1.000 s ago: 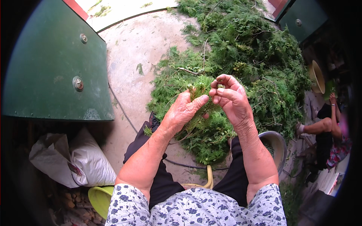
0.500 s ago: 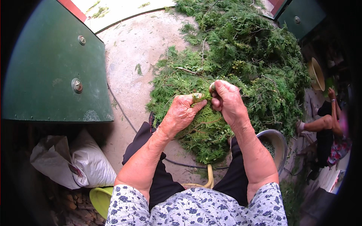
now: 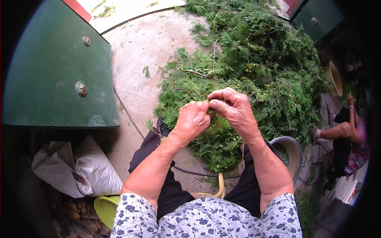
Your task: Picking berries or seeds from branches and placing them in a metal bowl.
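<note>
Both my hands meet over a heap of green conifer branches [image 3: 226, 146] with flat, scaly leaves. My left hand [image 3: 191, 121] is closed round a conifer sprig, of which a leafy end [image 3: 150, 123] shows beside the wrist. The thumb and forefinger of my right hand [image 3: 237, 113] pinch together right at the left fingertips; what lies between them is too small to make out. Beside my right knee stands a metal basin [image 3: 294, 152] with small green pieces in it, partly hidden by my leg.
The larger branch pile [image 3: 266, 67] spreads ahead and right. On the left are a green metal door [image 3: 55, 75], white sacks [image 3: 95, 170] and a yellow-green basin [image 3: 105, 210]. A dark hose [image 3: 131, 117] crosses the concrete. Another person [image 3: 343, 131] sits at the right by a tan basin [image 3: 334, 79].
My right hand has turned over and moved slightly down and left against the left fingers. My left hand has rolled, so the sprig's leafy end now shows by the left wrist.
</note>
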Tool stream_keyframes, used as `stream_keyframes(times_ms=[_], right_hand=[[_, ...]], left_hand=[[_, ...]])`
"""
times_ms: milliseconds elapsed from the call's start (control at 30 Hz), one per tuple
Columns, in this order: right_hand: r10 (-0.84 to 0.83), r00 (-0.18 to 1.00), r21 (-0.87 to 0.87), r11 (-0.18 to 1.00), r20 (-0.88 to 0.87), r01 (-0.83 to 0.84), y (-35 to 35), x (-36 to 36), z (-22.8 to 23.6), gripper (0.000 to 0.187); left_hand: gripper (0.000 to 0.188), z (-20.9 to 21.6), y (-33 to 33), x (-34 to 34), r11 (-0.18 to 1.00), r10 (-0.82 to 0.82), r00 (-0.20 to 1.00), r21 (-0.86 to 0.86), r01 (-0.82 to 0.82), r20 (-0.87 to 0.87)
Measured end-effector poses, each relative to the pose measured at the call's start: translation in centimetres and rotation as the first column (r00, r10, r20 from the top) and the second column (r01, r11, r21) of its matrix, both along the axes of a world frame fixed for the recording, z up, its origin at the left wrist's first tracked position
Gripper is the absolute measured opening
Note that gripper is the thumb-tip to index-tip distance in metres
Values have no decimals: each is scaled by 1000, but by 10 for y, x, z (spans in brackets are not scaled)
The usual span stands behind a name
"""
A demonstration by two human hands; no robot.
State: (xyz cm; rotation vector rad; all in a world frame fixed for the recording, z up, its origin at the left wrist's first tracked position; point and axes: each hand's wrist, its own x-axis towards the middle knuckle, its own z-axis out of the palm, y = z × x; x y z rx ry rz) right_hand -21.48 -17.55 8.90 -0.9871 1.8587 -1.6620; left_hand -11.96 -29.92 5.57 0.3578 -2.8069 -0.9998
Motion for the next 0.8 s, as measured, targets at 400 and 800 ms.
stream_keyframes(times_ms=[400, 800], right_hand=[[-129, 738, -147, 943, 663, 297, 44, -47, 7, 15], [-670, 742, 778, 459, -14, 429, 361, -42, -85, 24]], left_hand=[[20, 17, -10, -8, 342, 180, 982, 933, -114, 54], [28, 22, -32, -5, -324, 510, 836, 945, -29, 201]])
